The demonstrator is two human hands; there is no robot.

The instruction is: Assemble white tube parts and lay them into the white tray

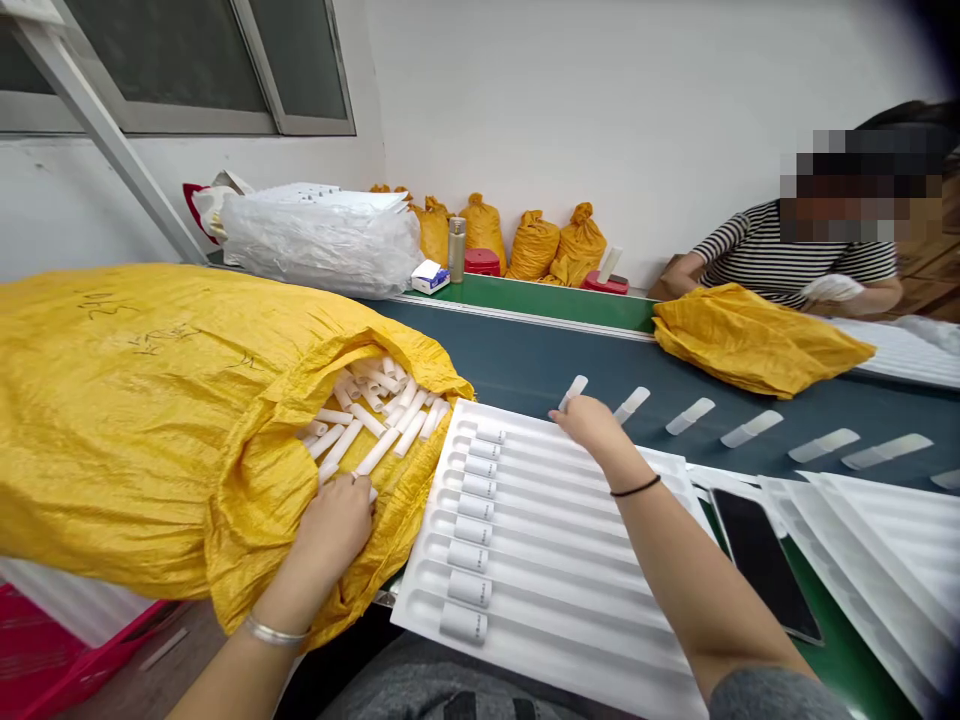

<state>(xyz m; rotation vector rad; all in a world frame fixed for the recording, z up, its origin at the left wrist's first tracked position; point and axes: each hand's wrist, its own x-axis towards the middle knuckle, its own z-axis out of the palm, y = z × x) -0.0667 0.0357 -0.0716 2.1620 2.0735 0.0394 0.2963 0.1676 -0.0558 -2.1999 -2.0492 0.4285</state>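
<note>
My left hand [337, 525] is at the mouth of a large yellow woven sack [150, 400], its fingers curled around a white tube whose end pokes out by the knuckles. Many loose white tubes [375, 455] lie inside the sack opening. Over the dark conveyor belt, my right hand [592, 425] pinches a translucent plastic tube [574, 390]. Between my arms a white grooved tray [555, 580] rests at a tilt near my lap. Short white printed cylinders [474, 533] sit in its grooves, lined up at the left end.
More translucent tubes [750, 428] lie spaced along the belt [510, 360]. A phone [765, 565] and stacked white trays [862, 560] are at the right. Across the belt sits a co-worker [795, 250] behind a flattened yellow sack [757, 340]. A plastic-wrapped stack [322, 235] stands back left.
</note>
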